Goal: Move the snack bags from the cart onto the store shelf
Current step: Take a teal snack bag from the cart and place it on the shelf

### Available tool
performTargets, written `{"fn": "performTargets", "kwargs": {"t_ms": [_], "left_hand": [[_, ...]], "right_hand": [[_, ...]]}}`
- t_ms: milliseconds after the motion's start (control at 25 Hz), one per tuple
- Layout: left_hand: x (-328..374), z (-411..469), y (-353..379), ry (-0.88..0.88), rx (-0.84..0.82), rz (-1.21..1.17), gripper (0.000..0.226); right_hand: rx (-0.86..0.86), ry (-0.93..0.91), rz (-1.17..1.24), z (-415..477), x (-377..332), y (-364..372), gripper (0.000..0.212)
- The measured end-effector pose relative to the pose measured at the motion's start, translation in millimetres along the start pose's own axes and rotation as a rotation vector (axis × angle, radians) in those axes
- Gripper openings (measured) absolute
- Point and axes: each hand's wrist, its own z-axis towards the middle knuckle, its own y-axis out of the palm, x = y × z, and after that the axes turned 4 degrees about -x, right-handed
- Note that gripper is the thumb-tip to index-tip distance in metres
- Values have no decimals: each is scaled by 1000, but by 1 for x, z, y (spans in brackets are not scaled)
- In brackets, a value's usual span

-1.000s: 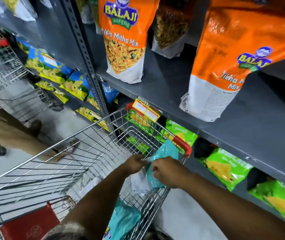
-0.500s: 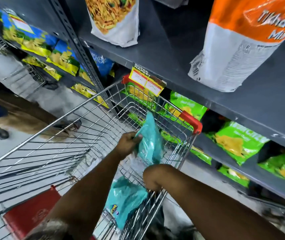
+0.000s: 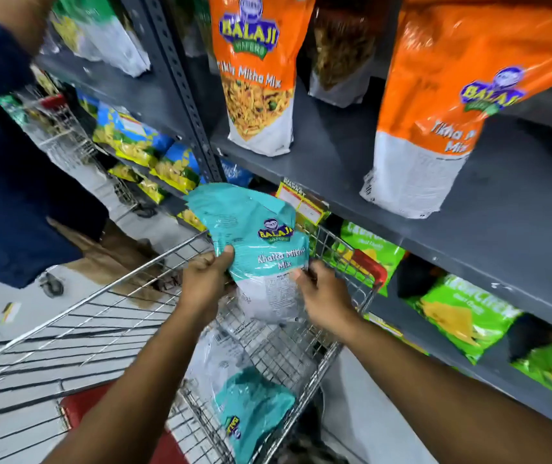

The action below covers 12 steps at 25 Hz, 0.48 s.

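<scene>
you've got the teal snack bag up out of the cart, held above its front end and just below the grey metal shelf. left hand is clamped on the bag's left edge, thumb on the printed face; right hand pinches the right edge low down, near the white panel. two-sided grip makes sense — the bag is a floppy plastic pouch, creased and bowed at the top, and one hand alone would likely let it fold over. label reads khatta mitha mix and faces you, so it looks roughly upright for shelving. a second teal bag lies in the cart basket nearer to you, so my read is there's at least one more to move. the shelf above holds tall orange pouches standing on their flat white bases, with bare grey shelf between them — i'd judge that gap is where this one goes. the film is glossy and slippery, contents loose, so expect it to slump unless you set it on its base. cart is open chrome wire with a red corner bumper. another person in dark blue stands at the left, apart from your reach.
</scene>
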Motion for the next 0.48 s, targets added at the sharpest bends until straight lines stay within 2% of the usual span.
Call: {"fn": "performTargets", "kwargs": {"t_ms": [200, 480], "left_hand": [[58, -52, 36, 131, -41, 41, 24], [91, -131, 157, 302, -240, 52, 23]], "right_hand": [[221, -183, 142, -34, -16, -47, 25], [530, -253, 282, -105, 8, -154, 27]]}}
